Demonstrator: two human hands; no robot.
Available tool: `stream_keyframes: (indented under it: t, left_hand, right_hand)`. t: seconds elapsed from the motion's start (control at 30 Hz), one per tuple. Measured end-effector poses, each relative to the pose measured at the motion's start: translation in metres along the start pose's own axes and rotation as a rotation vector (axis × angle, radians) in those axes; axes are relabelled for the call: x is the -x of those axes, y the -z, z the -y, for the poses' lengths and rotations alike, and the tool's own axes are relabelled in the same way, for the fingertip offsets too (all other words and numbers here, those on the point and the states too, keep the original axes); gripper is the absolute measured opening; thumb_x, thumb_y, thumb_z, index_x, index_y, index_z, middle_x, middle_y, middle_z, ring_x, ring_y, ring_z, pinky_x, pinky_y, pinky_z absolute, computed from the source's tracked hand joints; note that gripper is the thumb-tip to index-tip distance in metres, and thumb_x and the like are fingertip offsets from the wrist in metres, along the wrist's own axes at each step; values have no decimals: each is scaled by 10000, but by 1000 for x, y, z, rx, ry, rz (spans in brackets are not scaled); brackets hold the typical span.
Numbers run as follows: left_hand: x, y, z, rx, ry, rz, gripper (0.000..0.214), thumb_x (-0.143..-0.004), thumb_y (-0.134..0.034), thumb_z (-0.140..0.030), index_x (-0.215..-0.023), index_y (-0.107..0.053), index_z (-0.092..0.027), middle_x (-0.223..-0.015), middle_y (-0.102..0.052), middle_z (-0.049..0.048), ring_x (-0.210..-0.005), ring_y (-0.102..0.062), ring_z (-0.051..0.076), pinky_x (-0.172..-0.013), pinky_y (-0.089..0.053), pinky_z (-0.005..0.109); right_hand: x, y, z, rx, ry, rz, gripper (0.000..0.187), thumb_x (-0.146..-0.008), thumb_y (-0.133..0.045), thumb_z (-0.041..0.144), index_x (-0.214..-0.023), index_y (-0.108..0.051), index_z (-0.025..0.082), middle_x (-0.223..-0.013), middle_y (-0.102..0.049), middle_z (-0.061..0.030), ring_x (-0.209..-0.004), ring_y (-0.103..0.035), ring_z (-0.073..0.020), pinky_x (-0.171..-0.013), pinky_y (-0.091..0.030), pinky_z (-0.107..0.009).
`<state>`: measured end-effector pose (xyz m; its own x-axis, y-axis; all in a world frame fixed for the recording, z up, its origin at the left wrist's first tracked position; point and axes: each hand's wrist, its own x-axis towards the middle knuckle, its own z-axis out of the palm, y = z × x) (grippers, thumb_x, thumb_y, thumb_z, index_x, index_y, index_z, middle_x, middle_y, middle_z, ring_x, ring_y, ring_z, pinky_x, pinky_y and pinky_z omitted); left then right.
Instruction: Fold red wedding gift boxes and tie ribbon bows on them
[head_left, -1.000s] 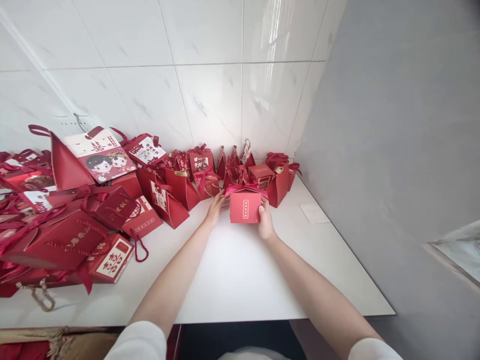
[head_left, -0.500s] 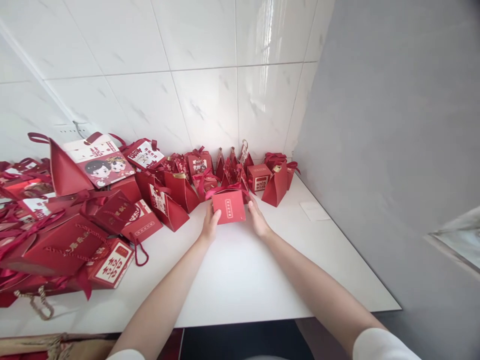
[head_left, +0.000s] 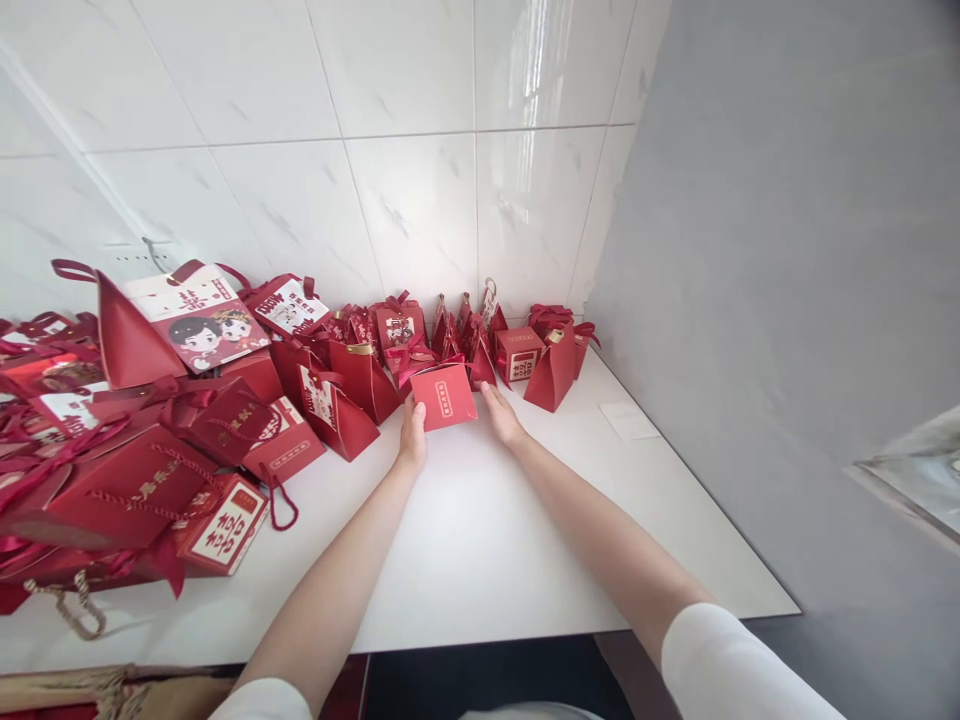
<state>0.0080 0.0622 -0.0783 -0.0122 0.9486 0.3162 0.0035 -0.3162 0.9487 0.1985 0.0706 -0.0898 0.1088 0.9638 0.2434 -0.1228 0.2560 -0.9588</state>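
My left hand (head_left: 413, 432) grips the left side of a small red gift box (head_left: 444, 396), its thumb on the near face. The box is slightly tilted and bears a pale framed label. My right hand (head_left: 500, 412) is beside the box's right edge, fingers stretched forward and a small gap showing between palm and box. Just behind the box stand red boxes with ribbons and a row of pointed red boxes (head_left: 480, 345). A cube-shaped red box (head_left: 517, 352) is beyond my right hand.
A big pile of red gift boxes (head_left: 112, 490) with ribbons and cord handles covers the left of the white table (head_left: 487, 570). A white card (head_left: 628, 421) lies at the right. Tiled wall (head_left: 409, 210) closes the back; a grey surface (head_left: 750, 250) rises along the right edge.
The held red gift box has shifted a little left and away from me, and its tilt has changed. Both hands have moved left with it, my right hand slightly farther forward.
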Motion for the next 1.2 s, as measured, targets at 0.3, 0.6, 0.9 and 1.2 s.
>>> stream_keyframes:
  t: [0.3, 0.6, 0.9, 1.2]
  left_hand:
    - [9, -11, -11, 20, -25, 216, 687, -893, -455, -645, -1427, -483, -213, -1394, -580, 96, -1365, -467, 300, -1129, -410, 436]
    - [11, -10, -20, -2, 119, 189, 608, -894, -530, -611, -1343, -582, -205, -1361, -613, 100, -1288, -546, 325, -1027, -511, 452]
    - [34, -10, -31, 24, -4, 228, 833, -878, -598, -561, -1565, -213, -291, -1576, -371, 77, -1412, -413, 310, -1094, -456, 429]
    - [28, -8, -28, 167, 211, 238, 707, -884, -504, -611, -1483, -352, -266, -1480, -483, 110, -1247, -559, 345, -907, -557, 464]
  right_hand:
    - [55, 3, 15, -171, 16, 155, 694, -932, -544, 610, -1519, -324, 313, -1546, -395, -41, -1416, -395, -242, -1146, -377, -473]
    - [49, 3, 19, -98, 80, -12, 753, -900, -617, 552, -1520, -305, 260, -1533, -395, -93, -1390, -420, -277, -1122, -417, -465]
    - [64, 0, 34, 147, 227, -33, 820, -889, -674, 474, -1562, -239, 303, -1575, -331, -61, -1411, -383, -293, -1158, -352, -483]
    - [70, 2, 40, 143, 242, 152, 580, -1014, -453, 497, -1548, -280, 351, -1593, -300, 36, -1484, -255, -240, -1237, -213, -455]
